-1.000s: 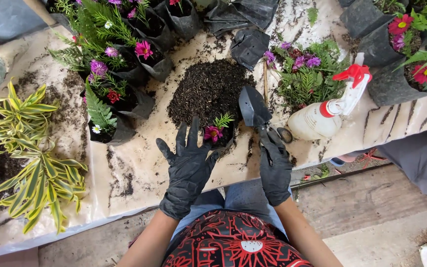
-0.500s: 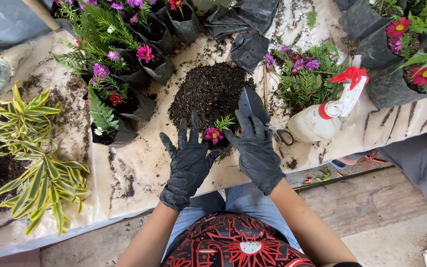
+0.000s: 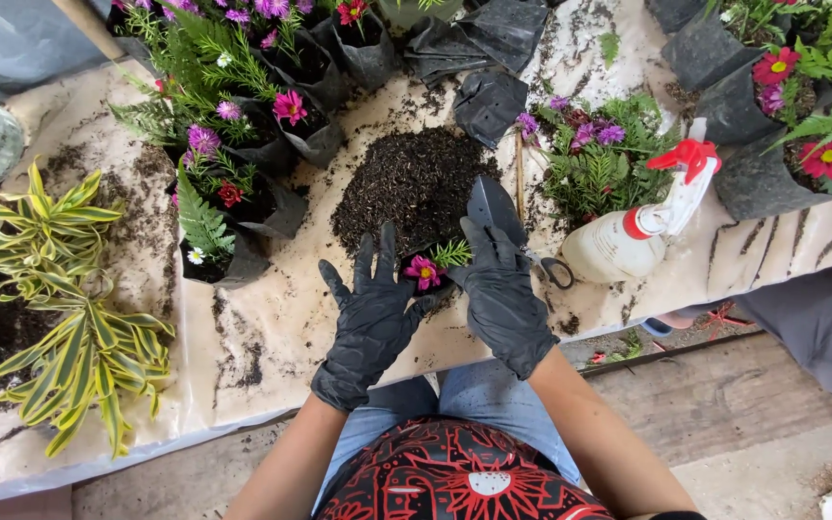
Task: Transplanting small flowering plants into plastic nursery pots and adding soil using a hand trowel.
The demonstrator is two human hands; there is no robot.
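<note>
both grips apart — left hand [image 3: 370, 323], right hand [image 3: 503, 294] flank pink-flowered seedling [image 3: 428, 271] (fingers spread)

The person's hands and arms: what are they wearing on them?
Both the left hand and the right hand wear black, slightly glossy, wrinkled gloves ending at loose cuffs by the wrists. The forearms are bare, with no sleeves, watch or jewellery showing.

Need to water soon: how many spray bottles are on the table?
1: a white spray bottle with a red trigger, lying right of the right hand, beside the soil pile. Foliage could hide others.
</note>
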